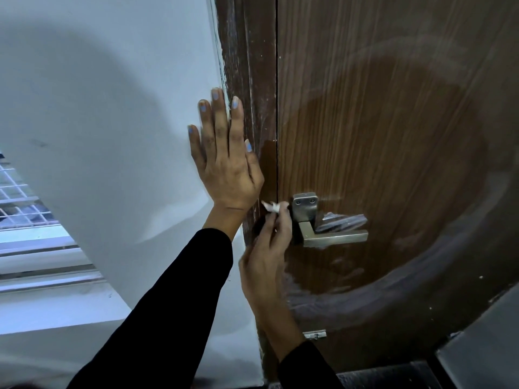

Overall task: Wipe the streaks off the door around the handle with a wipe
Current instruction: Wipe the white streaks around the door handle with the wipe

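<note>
Left hand (224, 161) flat across wall (112, 122) and frame (252, 66); right hand (266, 245) apparently pinching wipe (271, 206) beside handle (331, 234).

brown wood-grain door (393, 122) fills the right half of the frame, closed against a darker brown frame (247, 80) at centre. a metal lever handle (331, 234) on a square plate sits at centre right. hazy pale streaks (407, 287) arc across the panel, upper right round to lower centre; the patch inside the arc looks darker. whitish scuffs mark the frame. a small metal fitting (315, 334) lies below the handle.
</note>
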### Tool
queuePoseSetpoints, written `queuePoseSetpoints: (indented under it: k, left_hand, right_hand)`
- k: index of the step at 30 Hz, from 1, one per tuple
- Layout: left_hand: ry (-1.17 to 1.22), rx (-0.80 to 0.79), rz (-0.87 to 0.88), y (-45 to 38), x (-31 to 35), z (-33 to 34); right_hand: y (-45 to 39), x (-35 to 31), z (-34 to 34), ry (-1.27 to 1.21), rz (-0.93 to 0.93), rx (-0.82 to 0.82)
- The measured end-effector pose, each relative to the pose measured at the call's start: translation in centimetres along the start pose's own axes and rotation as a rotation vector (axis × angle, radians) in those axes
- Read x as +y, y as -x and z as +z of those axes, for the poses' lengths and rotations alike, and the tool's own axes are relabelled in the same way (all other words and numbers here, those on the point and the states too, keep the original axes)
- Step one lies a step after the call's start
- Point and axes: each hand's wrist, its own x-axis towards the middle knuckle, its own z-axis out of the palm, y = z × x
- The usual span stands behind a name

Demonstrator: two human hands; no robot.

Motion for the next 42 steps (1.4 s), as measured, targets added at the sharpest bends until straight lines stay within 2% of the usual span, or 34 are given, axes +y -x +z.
queuePoseSetpoints:
  k: [6,10,14,16,19,23,27,30,32,34,37,39,42]
  left_hand:
    - [-0.006,-0.005,0.0,-0.1,0.0,0.0]
    - [-0.002,-0.003,-0.004,0.0,0.0,0.0]
    - [-0.005,-0.005,0.0,0.0,0.0,0.0]
    - [-0.003,-0.007,-0.003,0.0,0.0,0.0]
    - [-0.003,-0.005,0.0,0.0,0.1,-0.1]
    - [-0.015,0.002,0.0,-0.1,0.0,0.0]
    - [-0.028,0.005,-0.002,0.0,0.0,0.1]
    - [-0.038,0.016,0.002,0.0,0.0,0.1]
    - [-0.05,0.015,-0.002,-0.1,0.0,0.1]
    - [-0.058,0.016,-0.005,0.0,0.0,0.1]
    - [-0.07,0.027,-0.003,-0.2,0.0,0.2]
    - [-0.07,0.033,-0.006,-0.1,0.0,0.2]
    - [-0.071,0.026,0.001,-0.1,0.1,0.0]
  right_hand:
    - [-2.6,-0.9,0.1,0.102,0.002,0.045]
    - [1.1,2.4,0.7,0.146,-0.062,-0.067]
    - [5.7,5.0,0.8,0.119,0.034,-0.148]
    - [6.8,5.2,0.6,0.049,0.053,-0.111]
    - [4.6,3.9,-0.1,-0.033,-0.047,-0.019]
    - [-0.6,2.3,0.0,0.101,-0.122,0.03]
    - [1.2,4.6,-0.1,0.199,-0.185,-0.077]
    - [4.4,7.9,-0.8,0.261,-0.241,-0.247]
    - [5.2,9.6,-2.0,0.259,-0.112,-0.276]
    - [5.7,11.0,-3.0,0.273,0.02,-0.17]
    - [5.4,10.3,-3.3,0.152,0.205,-0.031]
    - [5.0,8.9,-3.1,0.043,0.174,0.097]
    - [3.8,6.4,-2.7,-0.062,0.038,0.154]
